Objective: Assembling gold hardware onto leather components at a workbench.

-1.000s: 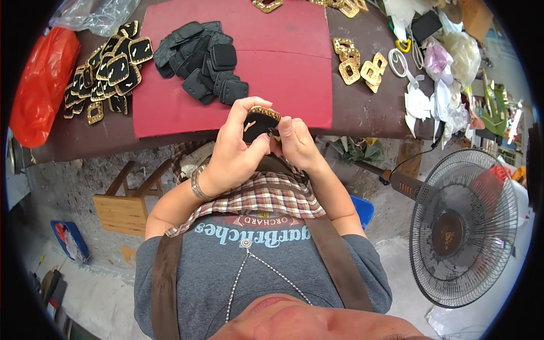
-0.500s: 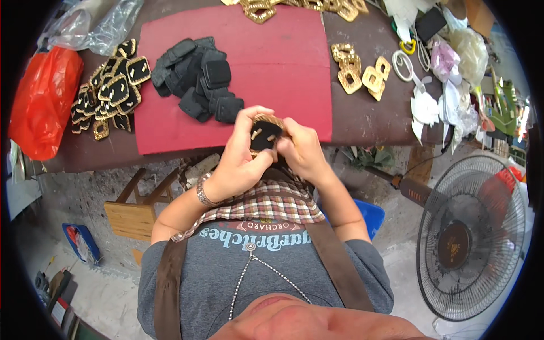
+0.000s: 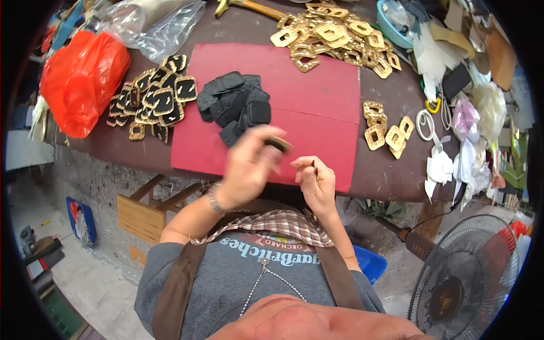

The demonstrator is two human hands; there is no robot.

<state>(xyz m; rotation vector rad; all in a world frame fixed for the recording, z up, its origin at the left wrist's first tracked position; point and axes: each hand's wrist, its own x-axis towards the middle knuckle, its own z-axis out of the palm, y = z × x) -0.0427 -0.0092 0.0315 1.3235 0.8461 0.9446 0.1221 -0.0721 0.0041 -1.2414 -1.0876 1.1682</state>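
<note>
My left hand (image 3: 249, 164) is raised over the near part of the red board, smeared by motion. It grips a gold-framed buckle with a black middle (image 3: 277, 143), tilted nearly edge-on. Right of it and apart from it, my right hand (image 3: 317, 184) has its fingers curled together, with a small, dark, thin bit showing at the fingertips; its kind is too small to tell. Close beyond my left hand lies a heap of black rounded-square pads (image 3: 235, 105). Further left is a pile of gold buckles with black middles (image 3: 156, 97).
The red board (image 3: 323, 130) lies on a brown table (image 3: 385, 184). Empty gold frames (image 3: 334, 35) are heaped at its far edge, with several more (image 3: 375, 127) at right. A hammer (image 3: 249, 7) lies at the back, a red plastic bag (image 3: 85, 82) at left. A fan (image 3: 447, 297) stands lower right.
My hands have come apart; the buckle has gone with my left hand, turned from face-up to nearly edge-on. The view has shifted, showing more of the table's far side.
</note>
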